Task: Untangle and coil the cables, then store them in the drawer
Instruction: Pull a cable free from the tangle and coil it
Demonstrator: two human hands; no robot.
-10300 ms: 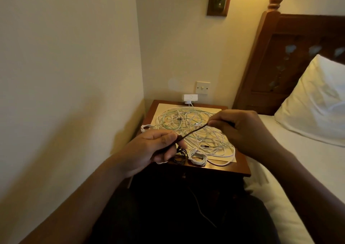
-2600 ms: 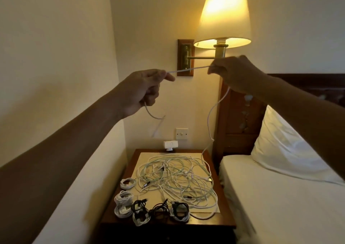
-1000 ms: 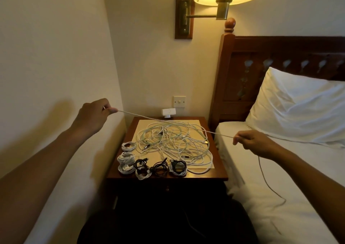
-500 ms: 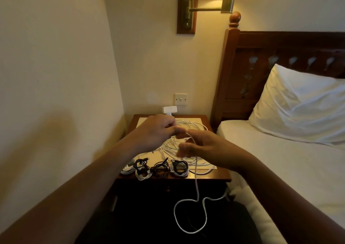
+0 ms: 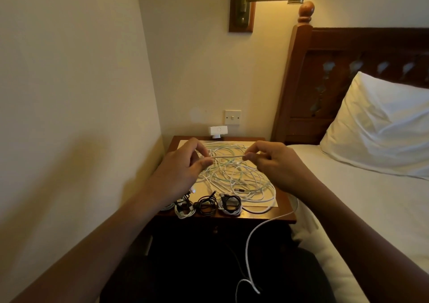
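Cable (image 5: 226, 157), thin and white, stretching taut above a dark wooden nightstand (image 5: 282, 206), left hand (image 5: 183, 165) pinching it between thumb and fingertips, right hand (image 5: 276, 165) pinching likewise, slack hanging below the right forearm, tangled heap of white cables (image 5: 234, 177) lying beneath, small coiled bundles (image 5: 206, 206) sitting along the front edge.

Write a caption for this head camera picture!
Left hand and right hand pinch a white cable above the tangle on the nightstand.
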